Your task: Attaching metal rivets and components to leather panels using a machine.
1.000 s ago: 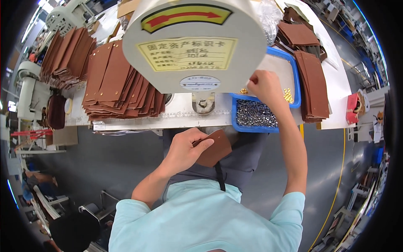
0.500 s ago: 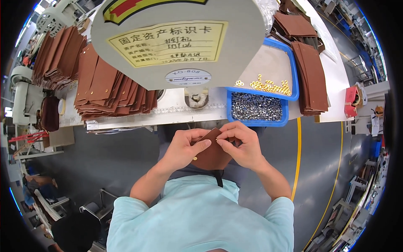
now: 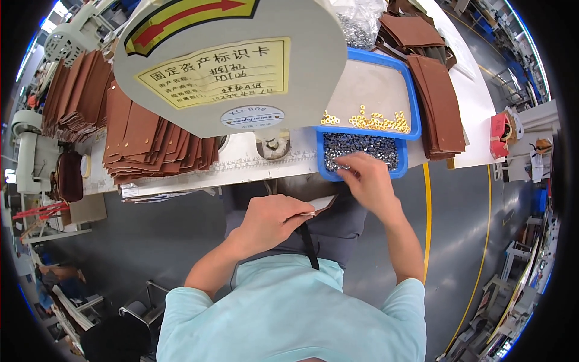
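My left hand point(image 3: 271, 222) is closed on a small brown leather piece point(image 3: 325, 209), held low in front of my waist. The piece is tilted, so its pale underside shows, and my fingers cover part of it. My right hand point(image 3: 371, 183) reaches over the near rim of a small blue tray point(image 3: 398, 172) full of silver metal studs point(image 3: 368, 146). Its thumb and fingers are bent together at the studs; what lies between the tips is too small to make out. Behind stands a larger blue tray point(image 3: 415, 105) with gold ring-shaped pieces point(image 3: 377, 122).
A pale machine head point(image 3: 241, 60) juts over the table point(image 3: 247, 172), with a round metal base point(image 3: 273, 148) beneath it. Stacked brown leather pieces point(image 3: 154, 142) lie on the left, more leather pieces point(image 3: 437, 105) on the right. A clear bag point(image 3: 359, 27) of silver parts sits farther back.
My right hand has let go of the leather piece and moved up and right to the stud tray. My left hand has lowered slightly and tilted the piece, turning its pale side into view.
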The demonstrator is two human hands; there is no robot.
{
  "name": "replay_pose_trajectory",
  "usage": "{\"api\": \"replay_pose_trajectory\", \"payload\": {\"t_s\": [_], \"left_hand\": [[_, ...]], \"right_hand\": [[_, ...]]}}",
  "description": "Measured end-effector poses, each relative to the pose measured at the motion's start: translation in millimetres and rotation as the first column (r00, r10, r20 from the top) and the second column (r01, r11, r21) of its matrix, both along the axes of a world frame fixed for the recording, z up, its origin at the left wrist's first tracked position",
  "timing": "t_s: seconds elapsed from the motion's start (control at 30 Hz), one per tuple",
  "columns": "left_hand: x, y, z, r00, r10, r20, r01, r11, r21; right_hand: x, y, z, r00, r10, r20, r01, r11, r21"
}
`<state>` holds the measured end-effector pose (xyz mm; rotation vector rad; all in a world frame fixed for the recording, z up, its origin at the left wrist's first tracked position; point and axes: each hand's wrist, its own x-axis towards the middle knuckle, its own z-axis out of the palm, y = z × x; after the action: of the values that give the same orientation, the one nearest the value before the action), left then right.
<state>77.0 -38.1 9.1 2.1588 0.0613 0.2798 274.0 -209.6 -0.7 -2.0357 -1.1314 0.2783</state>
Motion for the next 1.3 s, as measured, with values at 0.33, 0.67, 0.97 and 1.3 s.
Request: {"api": "replay_pose_trajectory", "payload": {"t_s": [0.33, 0.67, 0.97, 1.3], "left_hand": [[4, -2, -10, 0.887, -0.037, 0.459, -0.079, 0.97, 0.231], [4, -3, -12, 0.833, -0.13, 0.537, -0.041, 0.955, 0.294], [-4, -3, -5, 0.77, -0.173, 0.614, 0.021, 0.969, 0.247], [-5, -7, 0, 0.729, -0.27, 0.629, 0.092, 0.949, 0.301]], "right_hand": [[16, 23, -17, 0.973, -0.01, 0.23, 0.057, 0.978, -0.202], [10, 32, -16, 0.945, -0.007, 0.326, 0.089, 0.968, -0.236], [-19, -1, 39, 0.663, 0.112, -0.74, -0.119, 0.992, 0.044], [-27, -10, 37, 0.106, 0.23, -0.967, -0.337, 0.924, 0.183]]}}
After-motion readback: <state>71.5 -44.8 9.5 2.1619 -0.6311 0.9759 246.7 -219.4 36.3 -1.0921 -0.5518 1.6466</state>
